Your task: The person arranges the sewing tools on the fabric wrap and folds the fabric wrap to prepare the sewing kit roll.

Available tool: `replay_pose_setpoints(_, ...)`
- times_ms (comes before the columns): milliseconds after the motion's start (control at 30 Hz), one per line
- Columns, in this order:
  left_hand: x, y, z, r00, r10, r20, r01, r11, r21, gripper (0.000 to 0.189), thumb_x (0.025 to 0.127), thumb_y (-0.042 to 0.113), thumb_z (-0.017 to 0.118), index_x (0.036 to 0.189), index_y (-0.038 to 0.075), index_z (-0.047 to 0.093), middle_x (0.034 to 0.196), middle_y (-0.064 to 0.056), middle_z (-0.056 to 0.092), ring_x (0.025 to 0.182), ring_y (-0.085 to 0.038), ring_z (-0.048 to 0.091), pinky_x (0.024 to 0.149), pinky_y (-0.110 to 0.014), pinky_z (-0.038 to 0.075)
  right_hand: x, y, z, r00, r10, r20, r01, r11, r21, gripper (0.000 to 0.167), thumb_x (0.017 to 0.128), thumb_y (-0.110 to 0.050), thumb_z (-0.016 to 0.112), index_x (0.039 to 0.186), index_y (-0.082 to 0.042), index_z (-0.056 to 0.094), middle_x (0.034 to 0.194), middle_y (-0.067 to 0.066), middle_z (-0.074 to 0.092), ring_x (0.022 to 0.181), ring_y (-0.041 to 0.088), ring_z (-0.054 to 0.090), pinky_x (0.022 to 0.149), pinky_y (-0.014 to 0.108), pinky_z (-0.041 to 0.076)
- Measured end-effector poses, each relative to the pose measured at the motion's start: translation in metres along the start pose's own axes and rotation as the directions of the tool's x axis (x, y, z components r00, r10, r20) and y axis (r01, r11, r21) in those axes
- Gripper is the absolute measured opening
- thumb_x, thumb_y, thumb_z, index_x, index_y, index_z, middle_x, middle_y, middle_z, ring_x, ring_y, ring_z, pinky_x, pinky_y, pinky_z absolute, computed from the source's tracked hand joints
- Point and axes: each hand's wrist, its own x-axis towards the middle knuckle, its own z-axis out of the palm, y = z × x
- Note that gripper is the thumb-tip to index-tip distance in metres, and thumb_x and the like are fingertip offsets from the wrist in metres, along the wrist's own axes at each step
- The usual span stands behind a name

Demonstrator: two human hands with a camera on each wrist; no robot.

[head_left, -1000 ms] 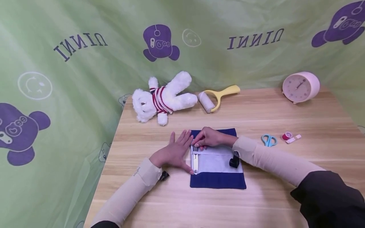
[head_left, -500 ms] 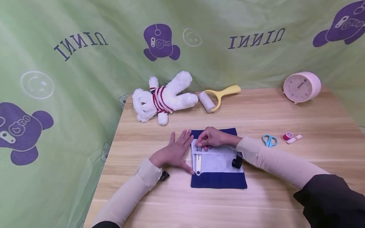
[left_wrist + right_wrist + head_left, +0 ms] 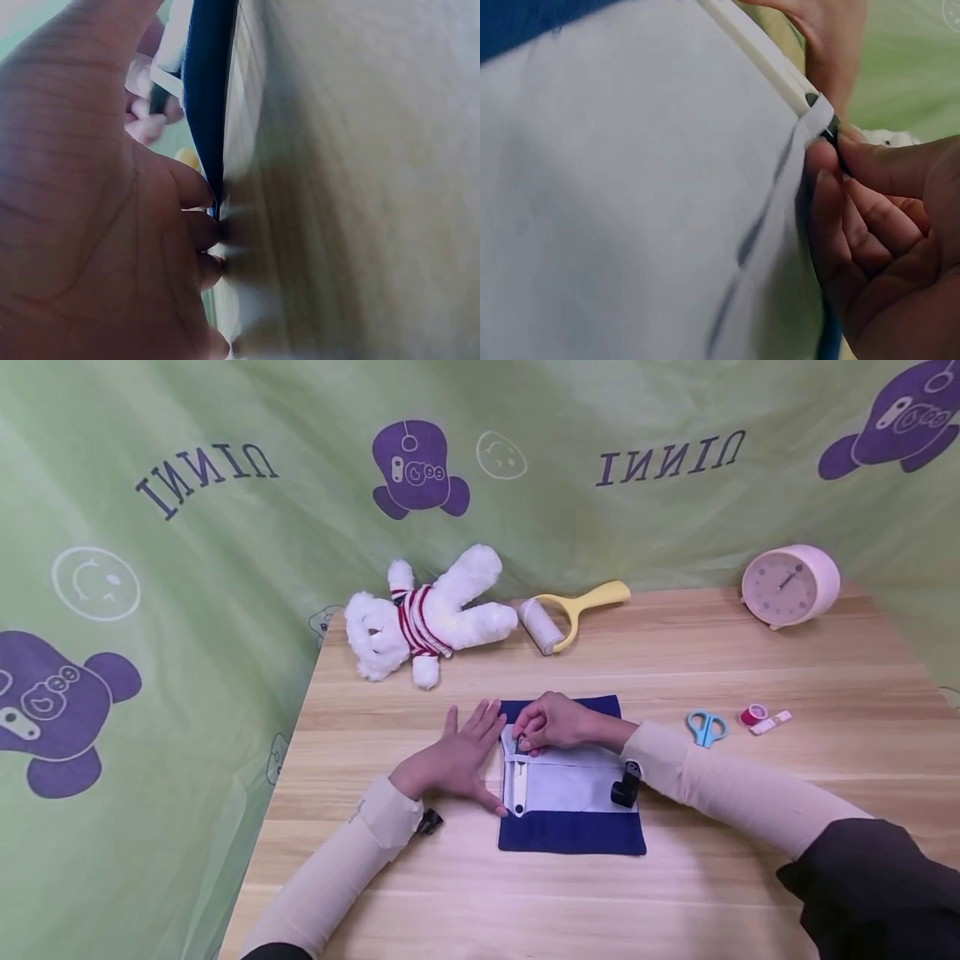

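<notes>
My right hand (image 3: 553, 722) pinches the dark end (image 3: 832, 131) of a slim white tool (image 3: 519, 789) between thumb and fingertips. A narrow pale strap (image 3: 815, 120) crosses the tool near that end; the lower part lies along the left side of a navy cloth organizer (image 3: 573, 833) with a pale grey inner panel (image 3: 652, 172). The tool's exact kind cannot be told. Fingers spread and straight, my left hand (image 3: 457, 760) rests at the organizer's left edge, its thumb near the lower left of the panel. In the left wrist view those fingertips touch the wooden table beside the navy edge.
Beyond the organizer lie a white plush bear (image 3: 427, 614) and a yellow-handled lint roller (image 3: 543, 627). On the right are blue-handled scissors (image 3: 707, 727), a red thread spool (image 3: 753, 715) and a small pinkish-white strip (image 3: 771, 722). A pink clock (image 3: 789, 587) stands at the back right.
My right hand and the white tool have shifted slightly right from the organizer's left edge. The fingers now cover more of the tool's dark end. My left hand stays in place.
</notes>
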Motion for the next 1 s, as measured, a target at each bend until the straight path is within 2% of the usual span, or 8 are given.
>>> replay_pose_setpoints(267,-0.001,0.001,0.0,1.0,0.005,-0.006,-0.005,1.0,0.016,0.144,0.062,0.088,0.066,0.161,0.006,0.002,0.169,-0.013,-0.012,0.158,-0.033,-0.011,0.118,-0.073,-0.002,-0.009,-0.011,-0.01,0.999,-0.033,-0.015,0.031,0.994,-0.106,0.008,0.085,0.004,0.073,0.093,0.003,0.073,0.077,0.012,0.077,0.054,0.01,0.065,0.057,0.025,0.057)
replay_pose_setpoints(400,-0.001,0.002,-0.001,1.0,0.003,-0.001,-0.003,1.0,0.01,0.144,0.062,0.088,0.067,0.161,0.005,0.002,0.169,-0.014,-0.012,0.157,-0.033,-0.012,0.118,-0.073,-0.003,-0.005,-0.012,-0.008,1.0,-0.023,0.014,0.025,0.993,-0.114,0.007,0.085,0.004,0.074,0.092,0.003,0.074,0.076,0.012,0.077,0.052,0.008,0.063,0.054,0.023,0.054)
replay_pose_setpoints(667,0.0,0.0,0.0,1.0,-0.003,0.015,0.003,1.0,-0.002,0.147,0.06,0.088,0.068,0.161,0.007,0.0,0.169,-0.013,-0.016,0.157,-0.031,-0.015,0.118,-0.072,-0.006,0.004,0.004,0.004,0.998,0.043,0.049,-0.045,0.998,0.041,0.017,0.089,0.0,0.072,0.104,0.007,0.073,0.064,-0.002,0.069,0.05,0.006,0.058,0.049,0.018,0.045)
replay_pose_setpoints(800,-0.001,-0.004,0.001,1.0,0.001,0.021,-0.001,1.0,-0.03,0.146,0.06,0.087,0.07,0.161,0.008,0.0,0.168,-0.012,-0.018,0.157,-0.031,-0.017,0.118,-0.071,-0.008,0.002,0.008,0.008,0.992,0.12,0.048,-0.127,0.975,0.18,0.023,0.09,-0.004,0.071,0.111,0.005,0.071,0.066,-0.003,0.068,0.049,0.006,0.056,0.048,0.019,0.046)
replay_pose_setpoints(900,-0.001,-0.005,0.0,1.0,0.018,0.022,-0.017,0.998,-0.055,0.146,0.061,0.084,0.072,0.161,0.008,-0.001,0.168,-0.012,-0.018,0.157,-0.031,-0.017,0.118,-0.071,-0.01,0.0,0.011,0.01,0.983,0.183,0.03,-0.185,0.949,0.255,0.022,0.09,-0.004,0.071,0.11,0.005,0.071,0.068,-0.003,0.068,0.049,0.006,0.056,0.049,0.021,0.048)
replay_pose_setpoints(1000,-0.003,-0.005,0.001,0.999,0.034,0.012,-0.034,0.998,-0.062,0.146,0.06,0.082,0.074,0.161,0.007,-0.001,0.168,-0.013,-0.018,0.157,-0.032,-0.017,0.118,-0.071,-0.011,-0.004,0.011,0.01,0.983,0.184,-0.011,-0.176,0.954,0.244,0.018,0.09,-0.004,0.07,0.106,0.006,0.07,0.066,-0.002,0.067,0.049,0.006,0.057,0.049,0.02,0.049)
